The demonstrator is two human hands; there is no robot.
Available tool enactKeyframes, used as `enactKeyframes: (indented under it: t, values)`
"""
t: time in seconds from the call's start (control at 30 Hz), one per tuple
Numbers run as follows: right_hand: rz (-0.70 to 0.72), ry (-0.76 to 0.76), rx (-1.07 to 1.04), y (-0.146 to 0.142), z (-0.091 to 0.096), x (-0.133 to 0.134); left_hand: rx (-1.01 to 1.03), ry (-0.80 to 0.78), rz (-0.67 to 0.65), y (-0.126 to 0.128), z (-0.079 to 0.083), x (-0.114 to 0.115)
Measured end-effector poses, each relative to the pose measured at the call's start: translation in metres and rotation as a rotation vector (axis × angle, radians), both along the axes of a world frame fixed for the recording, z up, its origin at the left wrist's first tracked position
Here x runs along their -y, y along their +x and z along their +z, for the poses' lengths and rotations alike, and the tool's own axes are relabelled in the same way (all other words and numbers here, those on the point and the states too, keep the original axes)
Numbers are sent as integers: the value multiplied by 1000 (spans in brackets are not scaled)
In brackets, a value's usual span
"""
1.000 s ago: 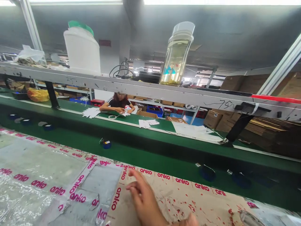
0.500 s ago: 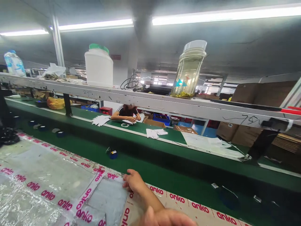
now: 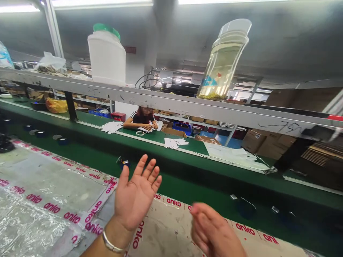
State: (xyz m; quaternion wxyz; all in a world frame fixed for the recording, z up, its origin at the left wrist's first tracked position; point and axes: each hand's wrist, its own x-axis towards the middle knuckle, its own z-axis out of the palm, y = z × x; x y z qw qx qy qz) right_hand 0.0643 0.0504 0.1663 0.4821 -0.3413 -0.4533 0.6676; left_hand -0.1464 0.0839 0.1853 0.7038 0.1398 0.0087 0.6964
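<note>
When I logged them, the left hand [image 3: 135,196] stood open, the right hand [image 3: 214,228] too blurred to tell. Loose film [image 3: 40,210] risked a snag.

Motion blurs the person's right hand [image 3: 214,228] at 5 o'clock, its wrist cut off by the bottom edge; the left hand [image 3: 136,196] loses its forearm to the same edge at 7 o'clock. Near 12 o'clock, a far workbench [image 3: 160,134] hides a co-worker [image 3: 140,119] from the waist down, and whatever the co-worker's hands [image 3: 147,126] hold is too small to tell. A plastic bottle [image 3: 4,53] at 10 o'clock runs off the left edge
</note>
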Motion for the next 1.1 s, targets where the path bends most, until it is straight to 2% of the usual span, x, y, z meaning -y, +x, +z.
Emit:
enactKeyframes:
  t: [0.03, 0.1, 0.2, 0.27, 0.37, 0.47, 0.57, 0.63, 0.77, 0.93, 1.03, 1.1]
  values:
    - [-26, 37, 17, -12, -5, -2, 1, 9, -66, 14, 0, 3]
    - [13, 37, 4, -36, -14, -5, -26, 52, -194, 38, 1, 11]
    - [111, 70, -88, -54, -19, -1, -101, 160, -301, 57, 2, 22]
    - [125, 66, 10, -52, -19, 2, -156, 224, -313, 60, 1, 28]
    - [202, 40, 282, -41, -20, 3, -234, 275, -321, 56, -5, 32]
    - [247, 4, 412, -29, -21, 0, -282, 298, -315, 51, -8, 33]
    - [122, 48, 443, -17, -15, -1, -274, 277, -270, 46, -6, 30]
    - [-10, 94, 356, -5, -8, 0, -239, 231, -247, 42, -3, 27]
    - [-365, 54, -31, 32, 11, 0, -178, 122, -227, 30, 1, 19]
    - [-817, 46, -496, 100, 32, -1, -159, -10, -131, 15, 2, 8]
    - [-984, 101, -595, 119, 31, -3, -83, -88, -46, 8, -1, 0]
    - [-987, 31, -548, 106, 20, -1, -22, -113, -16, 8, -3, -5]
